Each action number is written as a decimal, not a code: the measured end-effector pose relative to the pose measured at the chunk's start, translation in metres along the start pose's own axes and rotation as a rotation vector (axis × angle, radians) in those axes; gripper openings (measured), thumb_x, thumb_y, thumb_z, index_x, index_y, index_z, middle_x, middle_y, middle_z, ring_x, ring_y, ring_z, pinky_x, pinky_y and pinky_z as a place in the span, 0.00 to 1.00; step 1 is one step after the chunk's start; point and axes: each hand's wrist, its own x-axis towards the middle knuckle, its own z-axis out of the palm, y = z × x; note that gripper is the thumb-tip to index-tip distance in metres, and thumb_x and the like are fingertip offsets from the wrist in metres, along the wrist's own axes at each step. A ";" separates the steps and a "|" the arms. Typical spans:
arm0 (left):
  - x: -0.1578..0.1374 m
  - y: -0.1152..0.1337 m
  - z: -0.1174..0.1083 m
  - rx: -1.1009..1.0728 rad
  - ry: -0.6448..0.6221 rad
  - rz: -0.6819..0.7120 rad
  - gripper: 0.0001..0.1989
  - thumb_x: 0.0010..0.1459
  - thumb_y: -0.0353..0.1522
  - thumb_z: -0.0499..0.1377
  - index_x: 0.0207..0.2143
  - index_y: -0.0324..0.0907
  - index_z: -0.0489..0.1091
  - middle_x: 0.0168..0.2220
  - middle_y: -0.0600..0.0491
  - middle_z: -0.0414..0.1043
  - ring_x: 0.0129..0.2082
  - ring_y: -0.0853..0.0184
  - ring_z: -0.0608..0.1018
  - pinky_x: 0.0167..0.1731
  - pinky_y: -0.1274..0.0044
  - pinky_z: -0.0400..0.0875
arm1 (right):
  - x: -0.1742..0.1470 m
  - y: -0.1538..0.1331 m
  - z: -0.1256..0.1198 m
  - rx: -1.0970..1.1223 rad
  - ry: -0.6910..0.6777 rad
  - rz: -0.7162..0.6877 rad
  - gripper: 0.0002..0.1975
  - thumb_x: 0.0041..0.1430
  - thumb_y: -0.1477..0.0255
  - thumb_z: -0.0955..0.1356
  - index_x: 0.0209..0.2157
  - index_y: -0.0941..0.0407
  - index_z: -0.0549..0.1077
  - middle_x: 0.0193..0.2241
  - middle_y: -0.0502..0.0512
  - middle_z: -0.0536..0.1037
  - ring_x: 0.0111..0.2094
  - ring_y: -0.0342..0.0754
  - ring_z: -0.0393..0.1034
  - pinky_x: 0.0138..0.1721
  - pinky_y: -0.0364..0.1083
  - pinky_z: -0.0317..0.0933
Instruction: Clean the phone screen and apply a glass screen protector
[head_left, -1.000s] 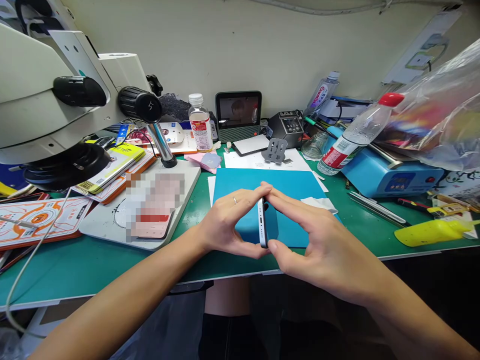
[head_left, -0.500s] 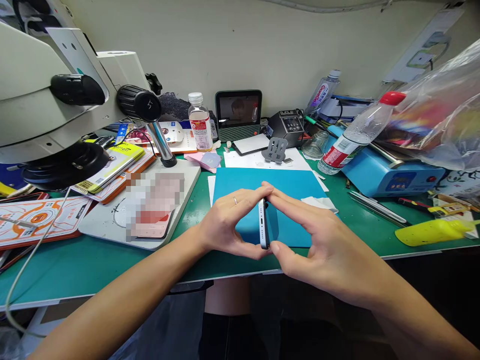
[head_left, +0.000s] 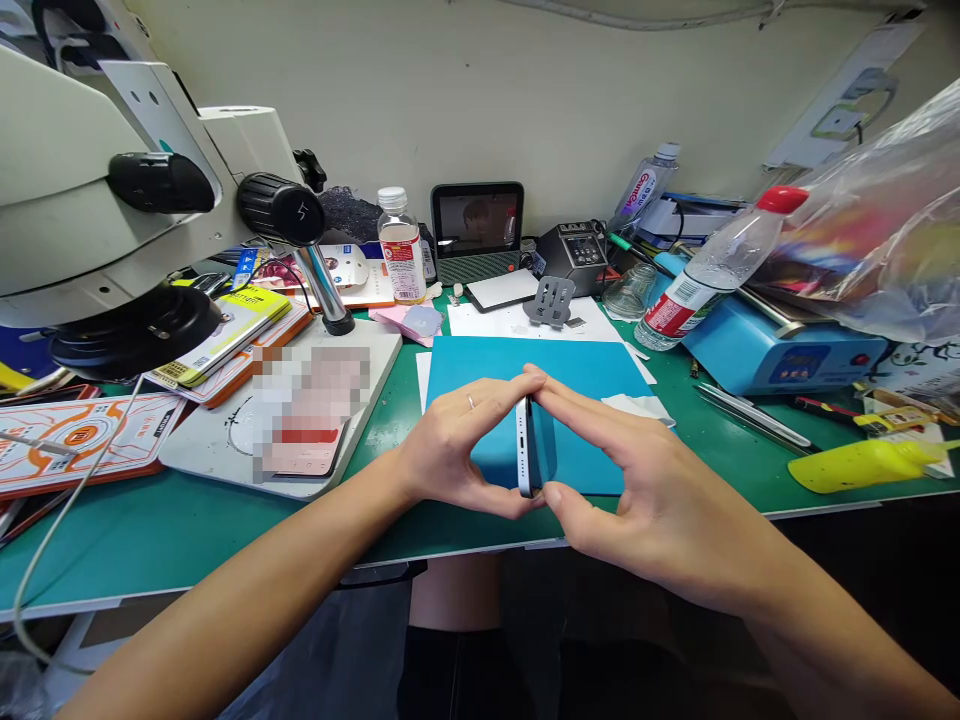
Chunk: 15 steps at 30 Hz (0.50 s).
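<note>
A smartphone stands on its long edge, its bottom end with the charging port facing me. My left hand, with a ring on one finger, grips it from the left, fingertips at the top edge and thumb at the lower edge. My right hand pinches it from the right, fingers on the top edge and thumb near the lower corner. Beneath and behind the phone lies a blue mat. Most of the phone's length is hidden behind its end.
A microscope rises at the left, with a second phone on its base. Boxes lie farther left. Bottles, a small screen, a blue machine, tweezers and a yellow bottle surround the mat.
The smartphone has turned very slightly between my hands, showing a little more of its dark right face. Both hands keep nearly the same place.
</note>
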 end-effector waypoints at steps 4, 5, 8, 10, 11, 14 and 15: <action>0.000 0.000 0.001 -0.002 -0.007 -0.016 0.48 0.50 0.40 0.69 0.69 0.39 0.54 0.55 0.38 0.75 0.49 0.55 0.82 0.46 0.69 0.78 | 0.001 0.000 0.000 0.020 0.006 0.008 0.33 0.56 0.74 0.68 0.65 0.55 0.66 0.65 0.54 0.69 0.63 0.58 0.66 0.61 0.50 0.65; -0.001 0.001 0.001 0.001 -0.007 -0.016 0.48 0.50 0.40 0.69 0.69 0.39 0.54 0.55 0.37 0.75 0.49 0.55 0.82 0.46 0.68 0.78 | 0.001 0.000 0.000 0.024 0.007 0.012 0.34 0.56 0.74 0.68 0.65 0.55 0.66 0.65 0.55 0.69 0.63 0.58 0.66 0.61 0.51 0.66; -0.002 0.001 0.000 0.006 -0.011 -0.023 0.48 0.51 0.41 0.69 0.69 0.39 0.54 0.56 0.37 0.74 0.50 0.54 0.81 0.47 0.68 0.78 | 0.000 0.001 -0.001 0.036 0.000 0.024 0.34 0.56 0.74 0.68 0.66 0.54 0.66 0.65 0.55 0.69 0.62 0.59 0.68 0.61 0.52 0.67; -0.002 0.001 0.000 0.011 -0.024 -0.038 0.48 0.50 0.41 0.69 0.69 0.39 0.54 0.56 0.37 0.74 0.50 0.55 0.81 0.47 0.67 0.78 | -0.001 0.002 -0.002 0.038 -0.010 0.032 0.35 0.56 0.74 0.68 0.66 0.55 0.65 0.65 0.55 0.69 0.62 0.59 0.68 0.60 0.52 0.67; -0.002 0.001 0.000 0.011 -0.026 -0.040 0.48 0.50 0.41 0.69 0.69 0.39 0.54 0.57 0.36 0.74 0.50 0.55 0.81 0.47 0.67 0.78 | -0.001 0.002 -0.002 0.036 -0.015 0.037 0.35 0.56 0.74 0.68 0.66 0.55 0.64 0.65 0.55 0.69 0.62 0.58 0.68 0.60 0.52 0.67; -0.001 0.002 -0.001 0.012 -0.022 -0.028 0.47 0.50 0.40 0.69 0.68 0.36 0.55 0.56 0.35 0.74 0.50 0.55 0.81 0.49 0.68 0.78 | -0.002 0.000 -0.002 0.020 -0.017 0.050 0.35 0.56 0.74 0.67 0.66 0.57 0.64 0.65 0.56 0.69 0.61 0.57 0.69 0.60 0.51 0.67; -0.001 0.002 -0.001 0.014 -0.021 -0.023 0.47 0.50 0.40 0.69 0.68 0.35 0.55 0.56 0.35 0.74 0.50 0.55 0.81 0.49 0.68 0.78 | -0.002 -0.001 -0.001 0.013 -0.012 0.054 0.35 0.56 0.74 0.67 0.66 0.57 0.64 0.65 0.56 0.68 0.61 0.57 0.69 0.60 0.50 0.67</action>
